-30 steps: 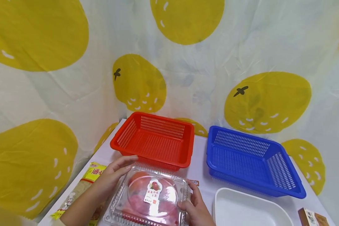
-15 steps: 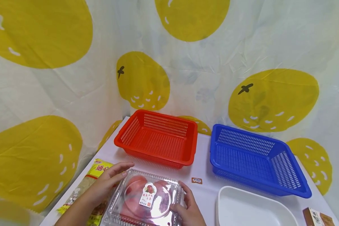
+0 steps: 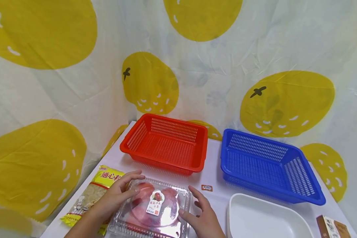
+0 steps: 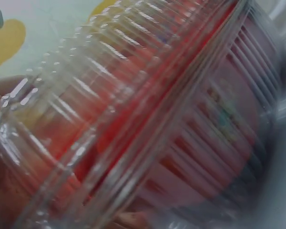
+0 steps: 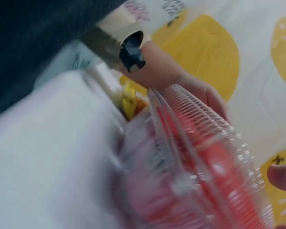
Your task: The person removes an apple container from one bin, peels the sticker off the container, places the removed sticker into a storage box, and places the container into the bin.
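Note:
A clear plastic clamshell box (image 3: 154, 211) of red apples, with a white label on its lid, lies at the front of the table in the head view. My left hand (image 3: 123, 188) holds its back left corner, thumb over the lid and fingers at the far side. My right hand (image 3: 200, 211) is spread beside the right edge, fingers apart and curved loosely; in the right wrist view its thumb (image 5: 282, 179) stands off the box. Close up in the left wrist view, the ribbed box side (image 4: 200, 133) hides much of the left hand.
A red basket (image 3: 163, 165) stands behind the box, a blue basket (image 3: 267, 190) at back right. A white tub (image 3: 233, 211) and a brown box (image 3: 330, 228) are at right. A yellow pasta bag (image 3: 92, 195) lies under my left forearm; a small orange packet (image 3: 206, 187) lies centrally.
The apple box has come slightly left and down. My right hand has loosened, its fingers spreading off the right edge. The left thumb has moved onto the lid. The head view has shifted slightly.

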The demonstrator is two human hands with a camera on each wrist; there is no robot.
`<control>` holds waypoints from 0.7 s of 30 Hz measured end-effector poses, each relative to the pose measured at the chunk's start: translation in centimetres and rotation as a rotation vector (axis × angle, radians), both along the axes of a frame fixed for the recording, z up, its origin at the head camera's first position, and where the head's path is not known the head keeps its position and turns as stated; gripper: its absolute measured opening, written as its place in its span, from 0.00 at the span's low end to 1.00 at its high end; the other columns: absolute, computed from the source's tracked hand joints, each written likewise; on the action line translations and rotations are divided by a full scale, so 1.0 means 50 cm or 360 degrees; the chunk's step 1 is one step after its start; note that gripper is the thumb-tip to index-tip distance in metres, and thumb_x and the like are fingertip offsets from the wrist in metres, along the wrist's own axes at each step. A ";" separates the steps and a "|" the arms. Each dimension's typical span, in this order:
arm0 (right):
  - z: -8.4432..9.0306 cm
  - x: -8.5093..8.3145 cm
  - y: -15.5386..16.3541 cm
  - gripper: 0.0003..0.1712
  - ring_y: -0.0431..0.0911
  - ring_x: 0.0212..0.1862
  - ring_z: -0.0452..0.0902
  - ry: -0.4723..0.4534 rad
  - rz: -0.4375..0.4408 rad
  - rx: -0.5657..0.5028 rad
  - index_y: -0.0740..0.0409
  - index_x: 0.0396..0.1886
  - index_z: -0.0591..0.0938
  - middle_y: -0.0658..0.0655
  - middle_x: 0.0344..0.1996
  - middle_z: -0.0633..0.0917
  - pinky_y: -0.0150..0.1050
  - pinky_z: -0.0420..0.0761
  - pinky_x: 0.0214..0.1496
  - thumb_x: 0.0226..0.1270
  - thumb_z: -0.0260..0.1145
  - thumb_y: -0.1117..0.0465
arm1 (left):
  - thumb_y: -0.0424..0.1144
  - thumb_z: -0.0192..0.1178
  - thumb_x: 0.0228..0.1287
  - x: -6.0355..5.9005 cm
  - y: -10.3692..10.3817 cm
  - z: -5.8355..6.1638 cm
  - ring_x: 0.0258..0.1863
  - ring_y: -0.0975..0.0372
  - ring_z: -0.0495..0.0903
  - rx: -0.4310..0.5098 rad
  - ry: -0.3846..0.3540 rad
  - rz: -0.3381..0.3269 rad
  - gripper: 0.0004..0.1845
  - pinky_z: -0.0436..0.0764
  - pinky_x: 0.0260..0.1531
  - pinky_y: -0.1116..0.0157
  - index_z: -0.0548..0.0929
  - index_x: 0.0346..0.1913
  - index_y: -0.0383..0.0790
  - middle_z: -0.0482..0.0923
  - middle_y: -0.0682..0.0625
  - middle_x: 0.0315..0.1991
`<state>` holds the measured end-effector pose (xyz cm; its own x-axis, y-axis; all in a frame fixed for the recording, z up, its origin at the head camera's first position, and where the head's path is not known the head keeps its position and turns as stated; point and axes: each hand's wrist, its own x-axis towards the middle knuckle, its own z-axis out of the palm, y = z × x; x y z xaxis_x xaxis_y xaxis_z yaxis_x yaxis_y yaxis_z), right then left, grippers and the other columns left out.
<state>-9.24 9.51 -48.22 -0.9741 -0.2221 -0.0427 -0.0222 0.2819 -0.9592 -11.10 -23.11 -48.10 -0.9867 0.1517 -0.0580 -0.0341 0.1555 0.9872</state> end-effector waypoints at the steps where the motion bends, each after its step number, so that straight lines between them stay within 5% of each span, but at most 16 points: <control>1: 0.011 -0.001 -0.002 0.44 0.67 0.70 0.72 0.0120 -0.0008 0.0091 0.45 0.77 0.75 0.64 0.73 0.74 0.68 0.79 0.62 0.62 0.81 0.50 | 0.41 0.69 0.73 0.001 0.002 -0.004 0.83 0.45 0.52 -0.0018 0.0005 -0.0004 0.23 0.52 0.79 0.38 0.82 0.68 0.47 0.62 0.45 0.82; 5: 0.059 -0.019 -0.017 0.35 0.62 0.72 0.71 0.0483 0.0131 0.0363 0.40 0.67 0.84 0.54 0.69 0.80 0.72 0.73 0.67 0.59 0.83 0.48 | 0.45 0.73 0.69 0.000 0.005 -0.014 0.83 0.42 0.53 -0.0170 0.0111 -0.0009 0.22 0.52 0.77 0.32 0.84 0.64 0.54 0.63 0.46 0.81; 11: 0.115 -0.062 -0.055 0.33 0.60 0.71 0.73 0.0721 0.0582 0.0680 0.48 0.65 0.86 0.58 0.68 0.81 0.68 0.75 0.68 0.60 0.81 0.49 | 0.44 0.76 0.65 -0.003 -0.001 -0.020 0.79 0.39 0.61 -0.0363 0.0373 -0.0009 0.20 0.57 0.74 0.29 0.87 0.59 0.56 0.67 0.43 0.79; 21: 0.147 -0.114 -0.118 0.25 0.42 0.55 0.81 0.0830 0.0937 0.0972 0.44 0.61 0.89 0.45 0.55 0.87 0.40 0.82 0.57 0.64 0.79 0.50 | 0.44 0.77 0.64 -0.003 -0.003 -0.023 0.80 0.38 0.59 -0.0318 0.0340 -0.0053 0.20 0.55 0.73 0.26 0.87 0.58 0.55 0.66 0.41 0.79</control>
